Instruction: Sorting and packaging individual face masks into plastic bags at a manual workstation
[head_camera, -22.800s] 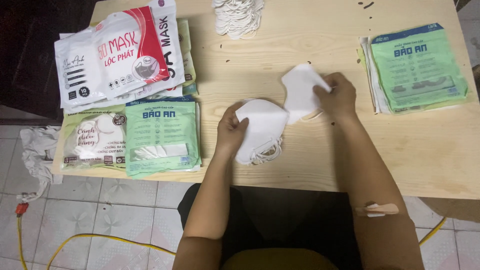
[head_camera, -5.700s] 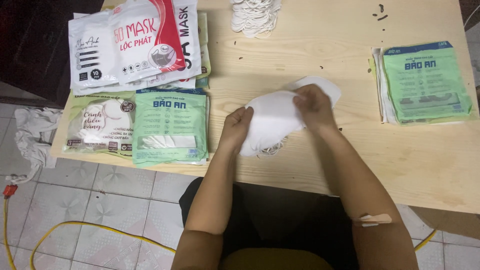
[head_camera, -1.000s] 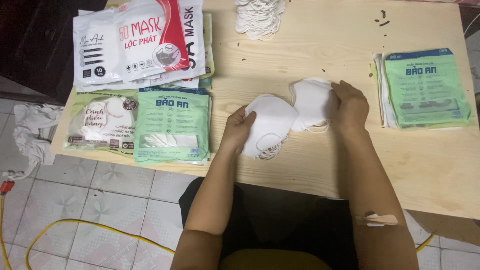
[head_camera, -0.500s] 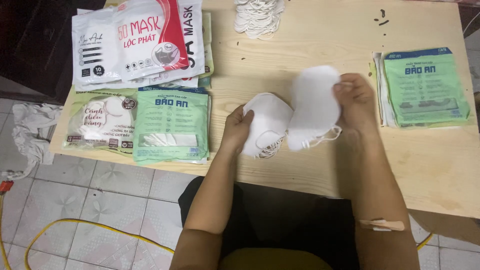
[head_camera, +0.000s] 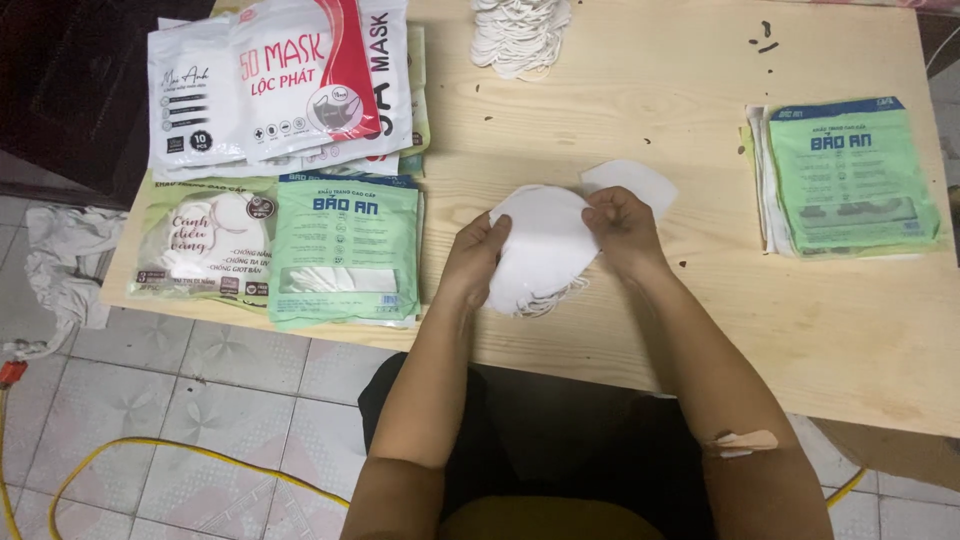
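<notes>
A stack of folded white face masks (head_camera: 543, 248) rests on its edge on the wooden table (head_camera: 700, 300), elastic loops hanging out below. My left hand (head_camera: 475, 257) grips the stack's left side. On the stack's right side, my right hand (head_camera: 622, 228) pinches the top mask onto the pile. One more white mask (head_camera: 632, 182) lies flat on the table just behind my right hand.
A pile of green mask packets (head_camera: 850, 175) lies at the right. Another green packet (head_camera: 345, 248) and a pale packet (head_camera: 208, 240) sit at the left, with white and red mask bags (head_camera: 290, 75) behind them. A heap of loose masks (head_camera: 520, 30) is at the far edge.
My right hand has brought the mask it held up beside the pile onto the stack, so both hands now meet on it. My left hand stayed on the stack.
</notes>
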